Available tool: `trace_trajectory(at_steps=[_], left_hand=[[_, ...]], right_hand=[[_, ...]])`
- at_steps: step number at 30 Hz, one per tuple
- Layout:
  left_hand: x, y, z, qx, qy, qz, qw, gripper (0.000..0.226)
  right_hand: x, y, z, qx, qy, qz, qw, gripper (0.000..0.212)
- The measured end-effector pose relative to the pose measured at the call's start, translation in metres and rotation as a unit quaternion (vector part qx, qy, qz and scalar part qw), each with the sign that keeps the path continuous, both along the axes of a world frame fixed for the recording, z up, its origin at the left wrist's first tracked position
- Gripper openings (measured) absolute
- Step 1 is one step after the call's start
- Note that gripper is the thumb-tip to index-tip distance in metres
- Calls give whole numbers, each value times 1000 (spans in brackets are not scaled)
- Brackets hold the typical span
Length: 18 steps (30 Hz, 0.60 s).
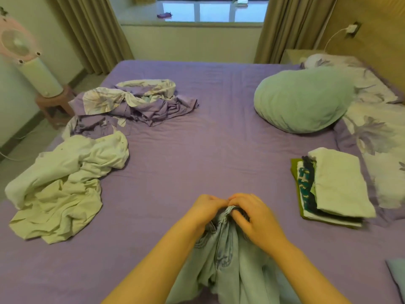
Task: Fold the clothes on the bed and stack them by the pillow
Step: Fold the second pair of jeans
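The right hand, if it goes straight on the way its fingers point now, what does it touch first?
The right hand points left, fingers curled on the jeans waistband. The left hand lies right beside it, seemingly touching already, so it would meet that first.

The lower legs of the pale blue denim jeans (228,255) are cut off by the bottom edge, and the waistband is partly covered by the curled fingers of the left hand (207,208) and right hand (254,218). Only the edges of the lower garments in the folded stack (333,189) near the bed's right edge can be seen, under a cream top piece. A grey-blue fabric corner (397,275) is cropped at right; it is possibly another garment.
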State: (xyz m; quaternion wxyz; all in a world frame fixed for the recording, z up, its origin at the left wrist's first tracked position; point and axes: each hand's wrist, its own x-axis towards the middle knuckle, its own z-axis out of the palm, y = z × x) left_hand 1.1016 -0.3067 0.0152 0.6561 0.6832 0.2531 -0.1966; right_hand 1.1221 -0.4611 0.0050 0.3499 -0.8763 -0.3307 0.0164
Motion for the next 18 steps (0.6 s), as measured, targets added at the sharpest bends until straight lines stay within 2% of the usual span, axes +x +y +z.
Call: trace_trajectory(at_steps=[3,8,10,12,15,18], left_hand=[[-9,-1,37,-2,-40,8,999,24],[-16,-2,96,64,-130,-19,989,36],[-15,-1,118,67,-154,-44,985,36],[-16,-1,139,79,-174,-95,977,17],[-13,-2,159,143,-210,-160,954,26],[-9,-3,177,186,-249,-163,936,19]], right_hand=[[-4,-7,36,-2,-20,-15,1000,13],[-4,-13,95,6,-44,-13,999,20],[2,-17,120,22,-2,-20,1000,19],[10,-22,142,38,58,-21,997,18],[22,-28,173,56,128,-5,990,19],[32,-30,198,75,168,21,983,14]])
